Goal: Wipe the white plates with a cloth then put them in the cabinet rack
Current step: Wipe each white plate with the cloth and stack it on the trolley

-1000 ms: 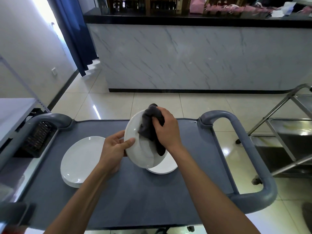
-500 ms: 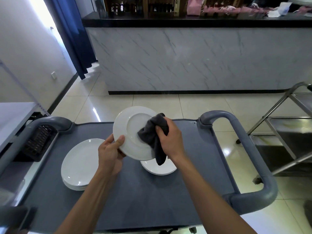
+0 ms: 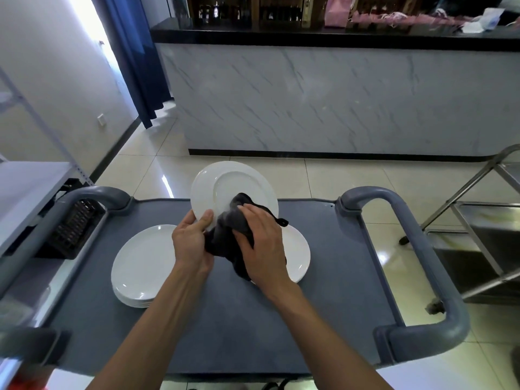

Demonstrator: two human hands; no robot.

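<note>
Your left hand grips the lower rim of a white plate, thumb curled over its face, holding it tilted up above the grey cart. Your right hand has its fingers curled round a dark cloth, bunched against the plate's lower face and hanging below it. A stack of white plates lies on the cart to the left, just beside your left wrist. Another plate lies under your right hand, partly hidden. A marble counter stands beyond the cart, and a steel rack at right.
</note>
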